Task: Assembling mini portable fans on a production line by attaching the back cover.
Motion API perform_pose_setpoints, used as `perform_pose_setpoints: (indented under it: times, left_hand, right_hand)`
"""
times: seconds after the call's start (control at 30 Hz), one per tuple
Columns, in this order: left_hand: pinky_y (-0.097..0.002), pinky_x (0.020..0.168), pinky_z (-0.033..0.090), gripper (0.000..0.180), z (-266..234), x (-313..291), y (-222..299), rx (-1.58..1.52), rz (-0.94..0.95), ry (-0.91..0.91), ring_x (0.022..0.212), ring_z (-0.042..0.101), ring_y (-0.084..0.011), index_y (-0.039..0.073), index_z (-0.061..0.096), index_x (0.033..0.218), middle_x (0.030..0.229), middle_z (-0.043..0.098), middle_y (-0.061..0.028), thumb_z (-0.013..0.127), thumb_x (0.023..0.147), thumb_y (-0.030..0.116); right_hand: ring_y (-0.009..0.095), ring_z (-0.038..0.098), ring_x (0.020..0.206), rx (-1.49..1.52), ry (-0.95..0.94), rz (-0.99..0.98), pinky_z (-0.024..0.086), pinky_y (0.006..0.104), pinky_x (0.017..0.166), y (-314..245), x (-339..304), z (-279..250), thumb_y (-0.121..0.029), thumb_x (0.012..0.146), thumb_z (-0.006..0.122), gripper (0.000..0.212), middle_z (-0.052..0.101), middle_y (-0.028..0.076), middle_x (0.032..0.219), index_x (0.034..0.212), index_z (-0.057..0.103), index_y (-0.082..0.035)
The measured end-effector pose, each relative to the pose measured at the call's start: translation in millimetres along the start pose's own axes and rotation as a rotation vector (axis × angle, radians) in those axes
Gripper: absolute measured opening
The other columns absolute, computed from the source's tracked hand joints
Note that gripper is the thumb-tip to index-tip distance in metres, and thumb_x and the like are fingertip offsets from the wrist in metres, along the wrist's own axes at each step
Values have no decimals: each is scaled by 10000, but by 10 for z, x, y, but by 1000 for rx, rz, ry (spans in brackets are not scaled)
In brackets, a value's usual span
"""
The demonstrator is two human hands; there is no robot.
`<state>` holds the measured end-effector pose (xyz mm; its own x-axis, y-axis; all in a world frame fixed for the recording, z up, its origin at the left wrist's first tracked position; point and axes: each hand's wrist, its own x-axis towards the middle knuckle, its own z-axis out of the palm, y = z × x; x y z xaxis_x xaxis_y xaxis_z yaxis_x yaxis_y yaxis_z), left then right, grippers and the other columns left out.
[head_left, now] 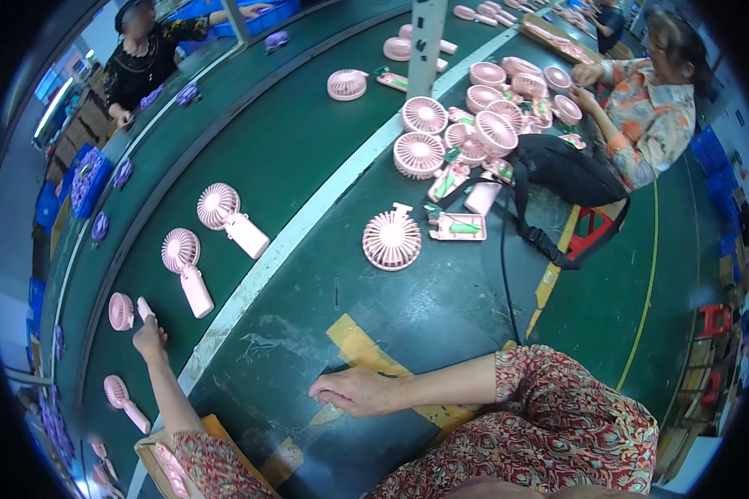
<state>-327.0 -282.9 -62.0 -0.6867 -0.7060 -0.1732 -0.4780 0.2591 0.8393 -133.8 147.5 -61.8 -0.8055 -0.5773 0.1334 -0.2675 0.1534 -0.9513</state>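
At the left, over the green belt, my left hand is closed round the handle of a pink handheld fan. The round head of that fan is beside my fingers. My right hand rests on the dark green worktable with curled fingers; whatever may be in them is hidden. Beyond it lies a loose pink fan head, grille up. Next to that head is an open pink handle shell with a green part inside. Two whole pink fans, one upper and one lower, lie on the belt past my left hand.
A heap of pink fan heads and handles covers the far worktable, with a black bag beside it. A white post rises at the belt's edge. A cardboard box is by my left forearm. Co-workers sit opposite and at right.
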Motion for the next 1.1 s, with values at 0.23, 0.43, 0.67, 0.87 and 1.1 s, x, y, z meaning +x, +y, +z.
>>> perform_pose_setpoints:
  times: [0.23, 0.43, 0.67, 0.87, 1.1]
  left_hand:
    - [-341, 834, 527, 444, -363, -1041, 209, -1211, -177, -517, 983, 588, -279, -68, 436, 1194, 1129, 557, -192, 571, 864, 196]
    - [-338, 853, 529, 496, -118, -2863, 117, -1400, -137, -568, 1053, 558, -294, -42, 360, 1293, 1234, 493, -211, 535, 869, 149]
    - [-296, 780, 536, 401, 62, -4641, -66, -1338, -362, -570, 946, 606, -240, 5, 432, 1252, 1168, 534, -192, 497, 891, 167]
    - [-305, 770, 448, 274, -200, -4761, -623, -812, -620, -1262, 903, 536, -172, 40, 535, 1113, 1010, 581, -51, 476, 918, 224]
    - [-367, 880, 424, 409, -264, -4357, -142, 161, 607, -281, 998, 543, -307, -69, 494, 1146, 1095, 538, -210, 611, 843, 179]
  right_hand:
    - [298, 619, 786, 77, -17, -43, 477, 395, 700, -19, 18, 54, -137, 910, 459, 157, 634, 118, 833, 1013, 512, -31]
    - [241, 628, 817, 419, -55, 164, 500, 339, 733, -22, 24, 53, -303, 919, 496, 354, 637, 117, 910, 1103, 511, -2]
    - [251, 566, 1024, 1036, -332, 455, 470, 371, 859, -210, -212, 90, -645, 814, 494, 735, 558, 188, 1147, 1201, 513, -21]
    - [195, 630, 863, 1289, -258, 498, 532, 310, 776, -184, -628, 97, -256, 884, 593, 327, 626, 124, 940, 1052, 560, 22]
    - [138, 591, 841, 487, -324, 492, 491, 255, 721, -353, -977, 23, -260, 830, 667, 499, 596, 97, 991, 1231, 467, -41]
